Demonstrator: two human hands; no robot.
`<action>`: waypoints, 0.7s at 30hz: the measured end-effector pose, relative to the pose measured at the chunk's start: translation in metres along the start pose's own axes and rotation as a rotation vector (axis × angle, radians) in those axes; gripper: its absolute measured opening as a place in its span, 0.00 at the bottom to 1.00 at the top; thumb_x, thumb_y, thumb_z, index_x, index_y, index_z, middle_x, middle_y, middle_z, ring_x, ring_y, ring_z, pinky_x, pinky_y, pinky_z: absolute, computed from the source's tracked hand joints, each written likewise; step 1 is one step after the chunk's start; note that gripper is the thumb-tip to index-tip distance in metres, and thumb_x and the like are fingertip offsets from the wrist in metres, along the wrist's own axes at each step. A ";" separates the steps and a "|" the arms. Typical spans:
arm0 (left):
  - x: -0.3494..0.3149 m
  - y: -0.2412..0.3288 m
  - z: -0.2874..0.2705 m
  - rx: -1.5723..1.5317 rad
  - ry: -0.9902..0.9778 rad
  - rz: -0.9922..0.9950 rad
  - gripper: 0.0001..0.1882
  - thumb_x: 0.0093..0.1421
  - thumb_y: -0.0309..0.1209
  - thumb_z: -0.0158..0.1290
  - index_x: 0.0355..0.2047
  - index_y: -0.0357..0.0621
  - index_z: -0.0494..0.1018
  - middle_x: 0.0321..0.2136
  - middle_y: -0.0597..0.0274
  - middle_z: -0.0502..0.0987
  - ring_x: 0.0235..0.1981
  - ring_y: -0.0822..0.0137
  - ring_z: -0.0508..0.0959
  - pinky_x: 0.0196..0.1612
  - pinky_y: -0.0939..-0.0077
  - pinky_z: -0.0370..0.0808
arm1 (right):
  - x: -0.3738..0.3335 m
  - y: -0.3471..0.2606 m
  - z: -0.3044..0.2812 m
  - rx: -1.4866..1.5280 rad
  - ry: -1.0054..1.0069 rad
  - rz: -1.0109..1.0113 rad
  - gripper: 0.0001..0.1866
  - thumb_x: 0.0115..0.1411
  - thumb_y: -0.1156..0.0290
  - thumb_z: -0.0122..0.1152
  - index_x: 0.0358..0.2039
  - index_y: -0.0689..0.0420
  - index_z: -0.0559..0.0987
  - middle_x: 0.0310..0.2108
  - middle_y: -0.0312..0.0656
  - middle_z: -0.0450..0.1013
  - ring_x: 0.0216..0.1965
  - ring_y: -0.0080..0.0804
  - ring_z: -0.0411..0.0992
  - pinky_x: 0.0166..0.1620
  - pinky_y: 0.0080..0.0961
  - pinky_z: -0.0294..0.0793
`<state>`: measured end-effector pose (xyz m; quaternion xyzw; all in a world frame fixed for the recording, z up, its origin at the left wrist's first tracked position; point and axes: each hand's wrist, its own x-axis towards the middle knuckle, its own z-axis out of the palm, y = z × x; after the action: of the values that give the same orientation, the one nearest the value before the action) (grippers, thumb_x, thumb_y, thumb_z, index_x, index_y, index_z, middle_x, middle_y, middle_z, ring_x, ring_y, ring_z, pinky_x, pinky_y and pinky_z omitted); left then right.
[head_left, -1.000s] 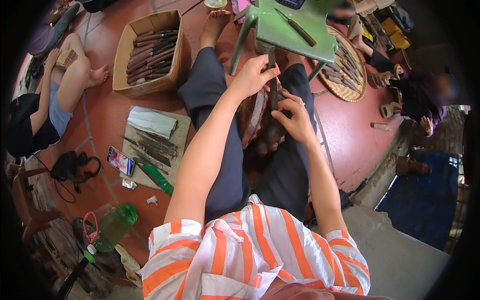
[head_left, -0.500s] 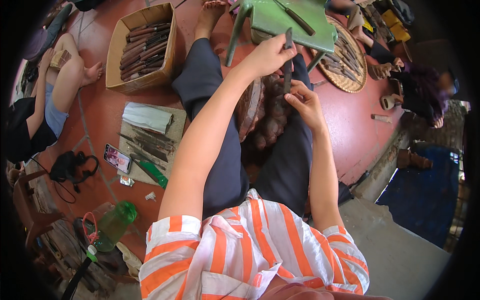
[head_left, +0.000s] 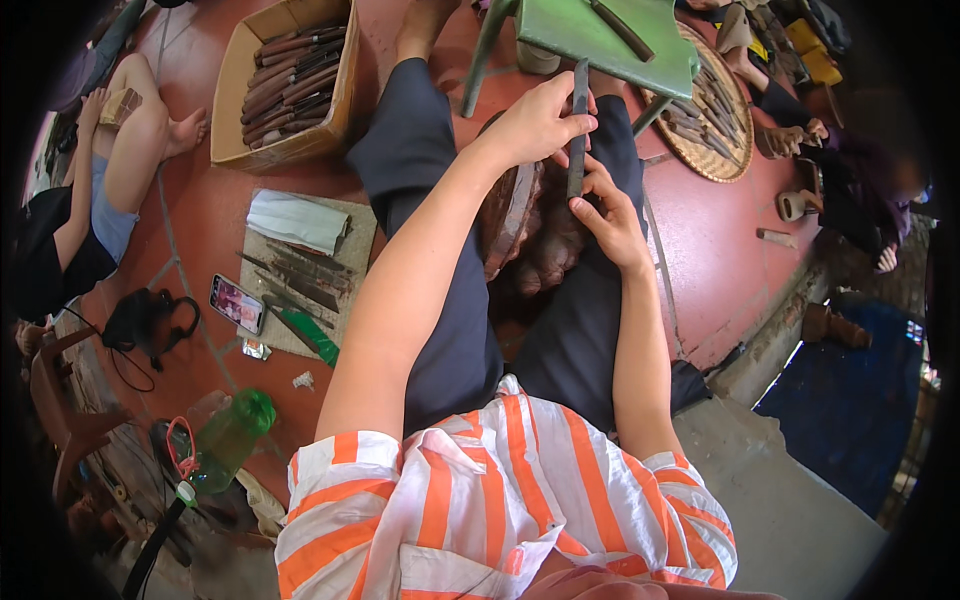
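A dark, narrow flat file point(head_left: 578, 150) is held upright between my two hands, over a carved dark brown wooden piece point(head_left: 552, 258) between my knees. Near its upper part, my left hand point(head_left: 545, 122) is closed round it with the thumb along its side. My right hand point(head_left: 610, 215) pinches its lower end between thumb and fingers. The carving shows rounded lumps on the right and a flatter edge on the left; its upper part is hidden by my hands and forearm.
A green stool point(head_left: 600, 50) bearing a knife-like tool stands ahead. Cardboard box point(head_left: 228, 100) of wooden-handled tools lies left; a round woven tray point(head_left: 735, 172) of tools, right. Left are a mat point(head_left: 355, 240) with files, a phone point(head_left: 237, 304) and a green bottle point(head_left: 225, 440). People sit both sides.
The view has shifted slightly. My hands have come a little closer together along the file, which stands more upright; more of the carving's left edge shows.
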<state>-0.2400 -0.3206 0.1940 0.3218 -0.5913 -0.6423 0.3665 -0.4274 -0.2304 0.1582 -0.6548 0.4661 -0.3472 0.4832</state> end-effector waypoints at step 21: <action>0.026 -0.007 -0.011 0.228 0.032 0.050 0.09 0.61 0.26 0.51 0.40 0.38 0.65 0.26 0.61 0.75 0.28 0.70 0.78 0.21 0.78 0.77 | 0.022 -0.006 0.019 -0.220 0.245 0.031 0.11 0.51 0.72 0.67 0.27 0.63 0.73 0.45 0.46 0.72 0.51 0.37 0.67 0.55 0.28 0.62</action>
<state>-0.2447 -0.3483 0.1865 0.3568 -0.6624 -0.5562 0.3529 -0.4018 -0.2444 0.1581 -0.6492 0.5667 -0.3641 0.3534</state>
